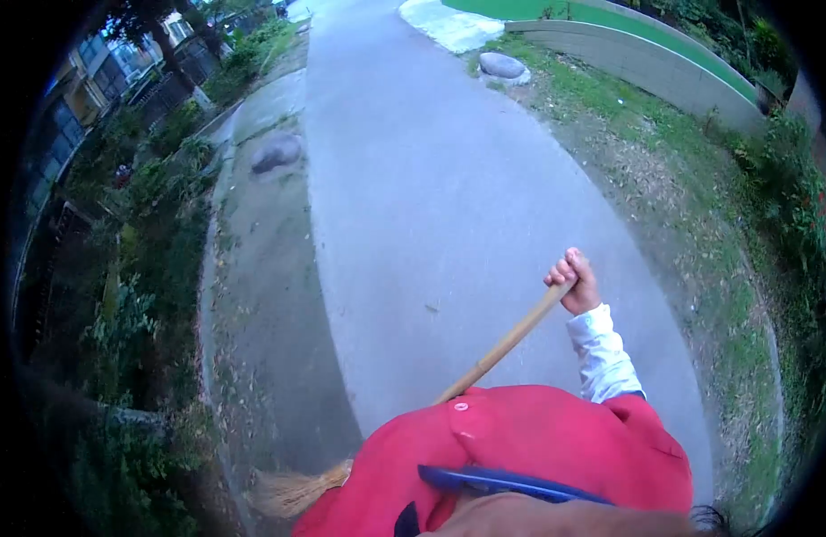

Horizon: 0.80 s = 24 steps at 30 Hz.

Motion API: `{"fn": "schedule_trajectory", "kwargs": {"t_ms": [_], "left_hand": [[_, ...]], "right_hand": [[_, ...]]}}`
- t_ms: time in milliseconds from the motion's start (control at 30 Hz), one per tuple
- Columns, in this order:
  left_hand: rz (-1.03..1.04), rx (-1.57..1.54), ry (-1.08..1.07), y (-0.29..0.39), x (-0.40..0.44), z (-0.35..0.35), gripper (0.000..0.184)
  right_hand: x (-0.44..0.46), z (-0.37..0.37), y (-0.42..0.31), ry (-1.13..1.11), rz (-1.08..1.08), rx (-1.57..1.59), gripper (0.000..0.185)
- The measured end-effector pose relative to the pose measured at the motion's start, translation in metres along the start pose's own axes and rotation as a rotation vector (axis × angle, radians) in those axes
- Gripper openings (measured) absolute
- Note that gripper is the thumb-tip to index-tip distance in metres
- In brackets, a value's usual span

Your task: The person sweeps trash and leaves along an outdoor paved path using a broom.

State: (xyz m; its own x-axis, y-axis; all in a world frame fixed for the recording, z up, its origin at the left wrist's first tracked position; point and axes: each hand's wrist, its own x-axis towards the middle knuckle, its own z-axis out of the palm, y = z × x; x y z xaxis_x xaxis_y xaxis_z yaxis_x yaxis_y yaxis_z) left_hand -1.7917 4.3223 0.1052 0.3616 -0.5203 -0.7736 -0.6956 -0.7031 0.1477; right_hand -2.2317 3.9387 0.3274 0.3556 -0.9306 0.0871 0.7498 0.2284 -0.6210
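One slim, jointed wooden stick (511, 341) — right fingers (562, 272) wrap it.

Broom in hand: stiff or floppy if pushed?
The broom handle would probably be stiff: it looks like a solid, cane-like pole with a ring-like joint. The bristles likely flex, being fine strands fanned at the ends. Slipping seems unlikely, with the right hand wrapped around it.

One broom (511, 344), one hand (577, 281) — two boulders (502, 65)
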Motion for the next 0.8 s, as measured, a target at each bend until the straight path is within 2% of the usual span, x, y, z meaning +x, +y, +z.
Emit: {"fn": "schedule_trajectory", "kwargs": {"t_ms": [167,300,367,500,567,600,700,800], "left_hand": [[0.032,0.026,0.012,0.077,0.109,-0.135,0.04],[0.012,0.004,0.042,0.146,0.2,-0.221,0.04],[-0.016,-0.052,0.059,0.182,0.244,-0.26,0.04],[-0.067,-0.131,0.048,0.249,0.309,-0.337,0.04],[-0.084,-0.164,0.045,0.275,0.338,-0.379,0.04],[-0.096,-0.185,0.044,0.287,0.355,-0.398,0.04],[-0.124,-0.229,0.049,0.314,0.415,-0.452,0.04],[-0.142,-0.246,0.04,0.34,0.493,-0.517,0.04]], "right_hand": [[0.153,-0.007,0.009,-0.016,-0.024,-0.047,0.019],[0.287,-0.06,0.039,0.068,0.025,0.031,0.015],[0.386,-0.084,0.04,0.025,0.01,0.06,0.011],[0.568,-0.075,0.049,0.217,0.088,0.072,0.01],[0.646,-0.057,0.06,0.241,0.136,0.022,0.011],[0.691,-0.047,0.07,0.239,0.164,-0.003,0.011],[0.8,-0.047,0.105,0.027,0.268,-0.023,0.012],[0.908,-0.053,0.139,0.006,0.289,-0.038,0.016]]}}
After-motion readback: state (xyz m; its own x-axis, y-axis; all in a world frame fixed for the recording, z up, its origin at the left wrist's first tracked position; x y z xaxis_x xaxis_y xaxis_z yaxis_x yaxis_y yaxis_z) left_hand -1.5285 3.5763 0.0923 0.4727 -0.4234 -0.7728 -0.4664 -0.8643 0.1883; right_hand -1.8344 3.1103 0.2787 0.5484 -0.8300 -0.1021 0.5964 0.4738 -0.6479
